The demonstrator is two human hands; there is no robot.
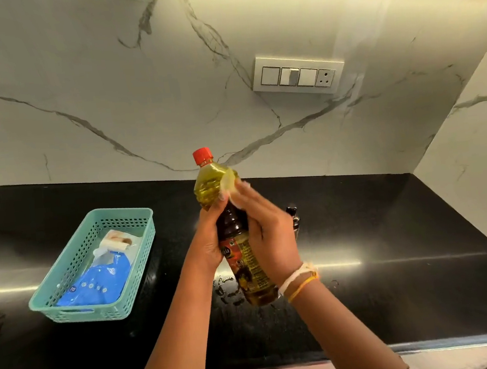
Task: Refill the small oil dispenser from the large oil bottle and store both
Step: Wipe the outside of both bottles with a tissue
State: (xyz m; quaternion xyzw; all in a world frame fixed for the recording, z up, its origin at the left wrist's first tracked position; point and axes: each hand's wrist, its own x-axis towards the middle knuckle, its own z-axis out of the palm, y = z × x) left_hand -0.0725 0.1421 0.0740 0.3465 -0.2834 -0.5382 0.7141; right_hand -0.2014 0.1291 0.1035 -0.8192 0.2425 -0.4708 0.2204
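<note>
While the left hand point(209, 242) is wrapped round the waist of the large oil bottle point(235, 233), held up over the black tabletop point(391, 229) with its red cap point(203, 155) on, the right hand point(267, 236) lies flat-fingered against its shoulder, pressing a pale wipe point(230, 182). Looks pretty full, so heavy-ish, and probably oily and slick. I'd grab the narrow ribbed waist. The small oil dispenser point(293, 218) peeks out just behind.

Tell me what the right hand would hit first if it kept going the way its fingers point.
The right hand points up and left, fingers already against the large oil bottle, seemingly with a pale wipe under them. Going on, it meets the bottle's shoulder.
</note>
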